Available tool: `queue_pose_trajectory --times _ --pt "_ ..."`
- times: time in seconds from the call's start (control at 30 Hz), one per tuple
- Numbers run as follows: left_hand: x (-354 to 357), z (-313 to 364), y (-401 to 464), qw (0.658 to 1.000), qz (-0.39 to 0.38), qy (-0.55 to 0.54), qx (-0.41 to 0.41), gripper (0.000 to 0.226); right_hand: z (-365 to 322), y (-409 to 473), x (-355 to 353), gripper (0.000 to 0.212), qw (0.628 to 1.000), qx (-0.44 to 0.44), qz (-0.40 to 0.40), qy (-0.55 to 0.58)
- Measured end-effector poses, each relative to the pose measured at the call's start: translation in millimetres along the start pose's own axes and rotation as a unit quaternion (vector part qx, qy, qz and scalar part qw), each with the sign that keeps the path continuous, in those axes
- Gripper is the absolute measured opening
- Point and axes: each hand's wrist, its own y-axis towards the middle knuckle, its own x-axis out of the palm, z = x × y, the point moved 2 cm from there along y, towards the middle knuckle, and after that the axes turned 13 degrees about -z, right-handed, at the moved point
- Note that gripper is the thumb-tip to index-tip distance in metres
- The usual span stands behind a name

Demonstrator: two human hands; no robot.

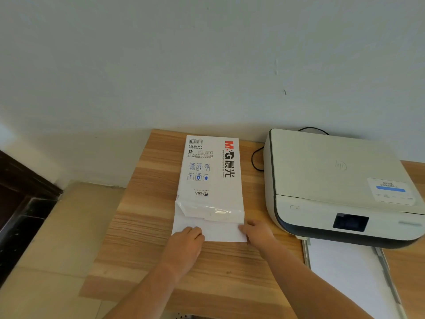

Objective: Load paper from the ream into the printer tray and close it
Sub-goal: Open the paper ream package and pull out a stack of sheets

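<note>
A white paper ream (pixel 210 171) with red and black print lies flat on the wooden table (pixel 149 203), its wrapper torn open at the near end. White sheets (pixel 220 231) stick out of that opening. My left hand (pixel 186 242) rests on the sheets' near left corner, and my right hand (pixel 255 231) pinches their right edge. To the right stands the cream printer (pixel 333 180). Its paper tray (pixel 345 277) is pulled out toward me, with white paper lying in it.
A black cable (pixel 255 157) loops behind the printer against the pale wall. The table's left edge drops to a tiled floor (pixel 46 261), with a dark door frame (pixel 20 203) at far left.
</note>
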Motion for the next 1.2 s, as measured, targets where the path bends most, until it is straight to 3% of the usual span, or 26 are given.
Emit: queue_pose_trajectory --times 0.13,0.23,0.33,0.4,0.47,0.6,0.97,1.2 --pt "-7 -5 -6 0.999 0.007 -0.035 0.003 0.01 1 5 6 0.041 0.998 0.012 -0.02 0.059" --pt "-19 -11 -6 0.992 -0.001 -0.11 -0.058 0.035 -3 1 10 0.05 0.998 0.002 -0.013 0.068" --pt "-25 -20 -2 0.973 0.02 -0.169 -0.156 0.042 -8 -6 13 0.055 0.998 -0.005 0.02 0.051" --pt "-25 -30 1 0.945 0.037 -0.23 -0.23 0.043 -9 -8 15 0.056 0.998 -0.009 0.032 0.048" --pt "-21 -40 2 0.896 0.038 -0.326 -0.3 0.045 -7 -10 17 0.057 0.997 -0.011 0.036 0.062" --pt "-12 -50 10 0.832 0.028 -0.462 -0.307 0.048 -2 -14 18 0.057 0.996 -0.019 0.04 0.072" --pt "-5 -56 1 0.83 -0.008 -0.481 -0.283 0.032 11 -35 31 0.019 0.997 -0.047 0.054 -0.012" --pt "0 -50 -16 0.84 -0.028 -0.471 -0.269 0.034 15 -42 38 0.02 0.996 -0.05 0.066 -0.031"
